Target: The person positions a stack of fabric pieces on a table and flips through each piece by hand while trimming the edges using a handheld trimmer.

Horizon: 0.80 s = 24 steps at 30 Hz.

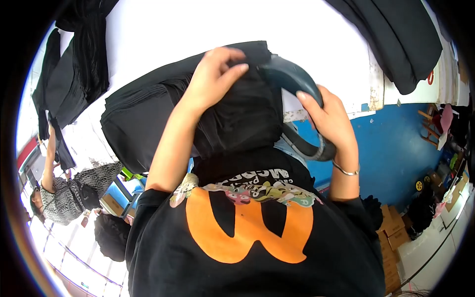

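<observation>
A stack of folded black cloth pieces (237,114) lies on the white table in front of me. Over its upper part is my left hand (216,79), slightly blurred, with thumb and fingers apart and nothing visible between them. My right hand (329,119) is wrapped round the handle of a dark, curved, loop-shaped tool (292,74). The tool's broad upper end is at the right edge of the cloth, and its lower part curves back below my hand. I cannot tell whether the tool touches the cloth.
More black cloth hangs over the table (163,29) at upper left, and another dark pile (396,39) lies at upper right. A person in a patterned garment (67,198) stands at the left, reaching to the hanging cloth. Cardboard boxes (393,227) are at lower right.
</observation>
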Tool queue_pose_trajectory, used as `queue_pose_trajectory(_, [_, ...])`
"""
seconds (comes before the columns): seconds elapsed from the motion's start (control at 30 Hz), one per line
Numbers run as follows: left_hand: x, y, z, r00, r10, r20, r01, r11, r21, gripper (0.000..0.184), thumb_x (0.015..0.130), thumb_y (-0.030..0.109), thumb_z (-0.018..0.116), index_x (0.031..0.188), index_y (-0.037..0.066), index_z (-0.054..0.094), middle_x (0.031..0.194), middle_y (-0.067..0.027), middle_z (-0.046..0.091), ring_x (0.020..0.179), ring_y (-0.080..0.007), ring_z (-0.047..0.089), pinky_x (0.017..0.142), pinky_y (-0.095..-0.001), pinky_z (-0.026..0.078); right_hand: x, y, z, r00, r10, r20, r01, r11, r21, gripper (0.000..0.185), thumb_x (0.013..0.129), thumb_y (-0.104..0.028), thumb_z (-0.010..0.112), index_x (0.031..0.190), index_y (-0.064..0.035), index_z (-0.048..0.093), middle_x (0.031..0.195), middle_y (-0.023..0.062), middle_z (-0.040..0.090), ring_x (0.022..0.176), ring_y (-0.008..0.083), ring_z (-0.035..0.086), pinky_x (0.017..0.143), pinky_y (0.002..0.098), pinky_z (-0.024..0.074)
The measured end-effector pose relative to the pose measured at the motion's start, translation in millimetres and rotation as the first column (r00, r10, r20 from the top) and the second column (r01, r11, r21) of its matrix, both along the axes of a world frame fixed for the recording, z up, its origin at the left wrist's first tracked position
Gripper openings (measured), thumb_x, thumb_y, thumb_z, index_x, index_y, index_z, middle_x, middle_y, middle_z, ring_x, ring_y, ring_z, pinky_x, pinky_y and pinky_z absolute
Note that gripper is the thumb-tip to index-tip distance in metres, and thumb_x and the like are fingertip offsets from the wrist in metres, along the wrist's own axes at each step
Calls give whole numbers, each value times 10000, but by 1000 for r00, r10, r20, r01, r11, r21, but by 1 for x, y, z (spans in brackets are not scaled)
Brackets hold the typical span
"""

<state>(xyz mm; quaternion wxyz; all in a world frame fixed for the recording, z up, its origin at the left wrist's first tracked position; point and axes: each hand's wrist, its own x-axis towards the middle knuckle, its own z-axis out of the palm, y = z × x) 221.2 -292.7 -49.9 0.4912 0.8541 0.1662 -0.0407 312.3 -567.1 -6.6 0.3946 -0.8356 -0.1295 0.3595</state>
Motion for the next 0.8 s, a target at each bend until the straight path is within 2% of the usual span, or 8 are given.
queue_pose_trajectory(0.07, [10, -18, -13, 982, -20, 190, -47, 938, 343, 332, 827, 114, 826, 1125, 50, 695, 1002, -90, 618, 837, -243, 609, 751, -339, 519, 8, 23, 1, 1000, -21, 18, 21, 1000, 10, 522, 973, -465, 681, 945, 56, 666, 679, 112, 599, 663, 195, 635, 627, 348, 503])
queue_pose_trajectory(0.13, [14, -19, -19, 987, -74, 145, 19, 936, 352, 275, 814, 102, 829, 1040, 58, 680, 987, -92, 618, 842, -276, 591, 781, -381, 514, 14, 40, 5, 983, -100, -153, 103, 995, 13, 516, 970, -457, 684, 973, 59, 679, 688, 116, 613, 673, 196, 645, 630, 345, 507])
queue_pose_trajectory(0.43, [3, -24, -7, 975, -98, 199, 32, 949, 314, 199, 787, 183, 835, 817, 85, 664, 745, -43, 623, 819, -290, 594, 799, -388, 500, 9, 36, -1, 992, -93, -80, 96, 995, 32, 532, 976, -466, 672, 957, 65, 659, 686, 129, 599, 663, 190, 608, 639, 341, 499])
queue_pose_trajectory(0.47, [4, -16, 6, 970, -225, 87, 214, 969, 124, 275, 866, 296, 790, 757, 64, 690, 689, -84, 652, 744, -324, 623, 730, -414, 517, 9, 35, -1, 992, -97, -79, 100, 994, 37, 532, 976, -466, 672, 957, 65, 659, 686, 129, 599, 663, 190, 608, 639, 341, 499])
queue_pose_trajectory(0.57, [-8, -10, 10, 972, -188, -138, 184, 982, -38, 477, 979, 455, 667, 818, 8, 705, 759, -205, 686, 801, -400, 677, 699, -449, 535, -2, 17, -7, 995, -99, 2, 98, 993, 72, 530, 981, -462, 668, 971, 68, 663, 661, 113, 594, 640, 187, 625, 606, 337, 497])
queue_pose_trajectory(0.6, [-6, -15, 6, 997, -1, -79, 7, 998, 70, 368, 951, 393, 716, 925, 26, 721, 857, -175, 706, 838, -387, 675, 757, -441, 531, -1, 10, -3, 995, -98, 2, 98, 993, 73, 530, 981, -462, 668, 971, 68, 663, 661, 113, 594, 640, 187, 625, 606, 337, 497])
queue_pose_trajectory(0.7, [19, -16, -13, 923, -70, 378, -202, 748, 632, 282, 843, 197, 806, 1090, 96, 714, 1080, -108, 668, 960, -366, 642, 848, -437, 513, 6, 5, 8, 990, -56, -127, 53, 998, -24, 531, 981, -477, 667, 964, 54, 673, 600, 48, 562, 527, 132, 573, 498, 289, 459])
queue_pose_trajectory(0.8, [34, -9, -33, 945, -112, 308, -34, 900, 434, 255, 839, 159, 804, 1066, 82, 720, 1050, -112, 678, 970, -362, 642, 840, -429, 519, 17, 38, 2, 983, -126, -131, 133, 990, 49, 524, 984, -479, 662, 947, 44, 659, 597, 37, 554, 494, 129, 548, 485, 285, 450])
